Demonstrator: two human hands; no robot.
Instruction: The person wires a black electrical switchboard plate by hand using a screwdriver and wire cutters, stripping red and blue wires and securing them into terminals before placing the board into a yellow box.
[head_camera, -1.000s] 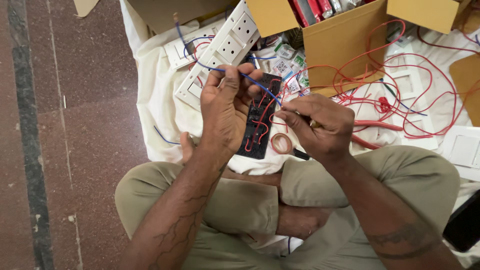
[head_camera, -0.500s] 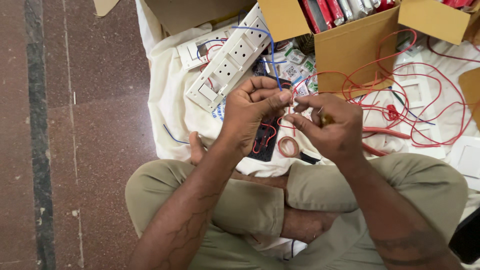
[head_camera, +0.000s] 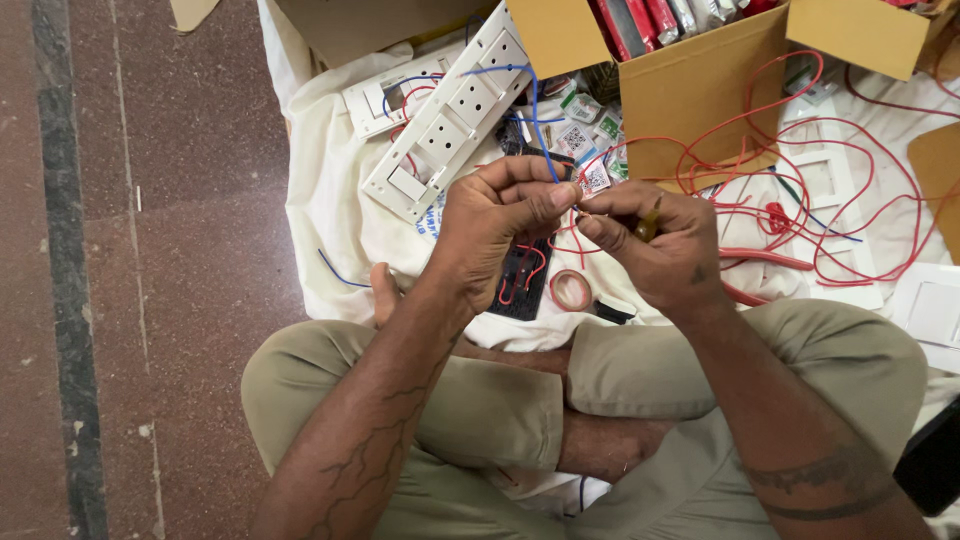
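Left hand pinches a thin blue wire between thumb and fingertips; the wire rises from the pinch in a narrow arc to a long white socket strip lying tilted on the white cloth. Right hand is closed around a small yellowish tool, fingertips meeting the left at the wire end. Below the hands: black board with red wire loops, tape roll just beside it.

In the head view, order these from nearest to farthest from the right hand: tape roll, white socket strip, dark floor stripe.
Measured from the right hand:
1. Tape roll, just below-left on the cloth.
2. White socket strip, up-left, beyond the left hand.
3. Dark floor stripe, at the far left edge.
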